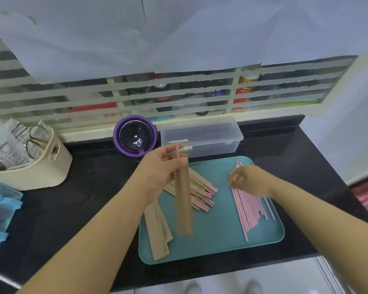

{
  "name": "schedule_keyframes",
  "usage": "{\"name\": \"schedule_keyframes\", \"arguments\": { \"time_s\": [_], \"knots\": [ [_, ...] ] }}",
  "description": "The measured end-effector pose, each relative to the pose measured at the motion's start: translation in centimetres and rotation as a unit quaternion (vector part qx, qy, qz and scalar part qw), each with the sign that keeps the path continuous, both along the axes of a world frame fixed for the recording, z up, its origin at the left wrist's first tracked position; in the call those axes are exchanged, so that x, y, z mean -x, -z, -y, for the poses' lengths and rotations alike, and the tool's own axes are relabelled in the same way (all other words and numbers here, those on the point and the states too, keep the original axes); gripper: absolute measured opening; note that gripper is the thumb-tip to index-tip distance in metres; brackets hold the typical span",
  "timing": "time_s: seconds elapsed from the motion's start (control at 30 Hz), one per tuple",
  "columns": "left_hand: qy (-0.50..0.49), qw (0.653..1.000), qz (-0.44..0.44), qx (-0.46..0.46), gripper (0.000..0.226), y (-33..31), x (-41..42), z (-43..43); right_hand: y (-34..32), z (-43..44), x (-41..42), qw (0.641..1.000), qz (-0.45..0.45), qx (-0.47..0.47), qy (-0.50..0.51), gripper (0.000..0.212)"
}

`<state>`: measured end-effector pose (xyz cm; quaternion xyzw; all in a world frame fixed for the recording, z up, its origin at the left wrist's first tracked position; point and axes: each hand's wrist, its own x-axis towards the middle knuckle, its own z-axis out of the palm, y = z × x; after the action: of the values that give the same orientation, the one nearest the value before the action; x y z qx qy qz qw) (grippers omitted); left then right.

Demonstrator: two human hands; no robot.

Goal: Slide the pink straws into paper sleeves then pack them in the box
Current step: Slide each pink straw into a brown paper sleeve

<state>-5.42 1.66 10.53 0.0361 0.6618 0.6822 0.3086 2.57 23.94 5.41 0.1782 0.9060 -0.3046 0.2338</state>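
Left hand, at the middle of the frame, grips a brown paper sleeve near its top end, with the fingers curled round it. The sleeve hangs down over the tray, blurred at its lower end, and the tip of a pink straw sticks out of its top, just above the fingers. Right hand, right of centre, has its fingers curled in towards the palm above the far ends of the loose pink straws. I cannot tell whether it pinches one of them or holds nothing.

Nearest the viewer, a teal tray lies on the black countertop. At its lower left edge lies a small stack of empty paper sleeves, partly overhanging the rim. The loose straws lie side by side along the tray's right side. Under the left hand, in the tray's upper left part, is a pile of sleeved straws with pink ends showing.

Beyond the tray stands a clear plastic box, lid shut. Just left of it is a round purple container. At the left of the frame sits a cream basket holding scissors and packets.
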Motion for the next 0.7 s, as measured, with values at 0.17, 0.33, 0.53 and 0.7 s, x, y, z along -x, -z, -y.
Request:
{"name": "schedule_keyframes", "arguments": {
  "time_s": [0.17, 0.33, 0.53, 0.7],
  "knots": [
    [-0.089, 0.981, 0.149, -0.087, 0.017, 2.0, 0.1, 0.5, 5.8, 0.4, -1.3, 0.993, 0.053, -0.104, 0.036, 0.022],
    [-0.211, 0.915, 0.308, -0.152, 0.003, 4.3, 0.2, 0.9, 7.8, 1.6, -1.5, 0.984, 0.039, -0.158, 0.067, 0.014],
    [-0.200, 0.897, 0.368, -0.142, 0.010, 5.0, -0.6, 1.0, 8.1, 2.5, -1.3, 0.983, 0.046, -0.148, 0.103, 0.025],
    [-0.201, 0.918, 0.319, -0.123, 0.059, 4.7, -0.4, 1.1, 7.9, 2.5, -1.0, 0.981, 0.034, -0.154, 0.116, 0.027]
  ]
}}
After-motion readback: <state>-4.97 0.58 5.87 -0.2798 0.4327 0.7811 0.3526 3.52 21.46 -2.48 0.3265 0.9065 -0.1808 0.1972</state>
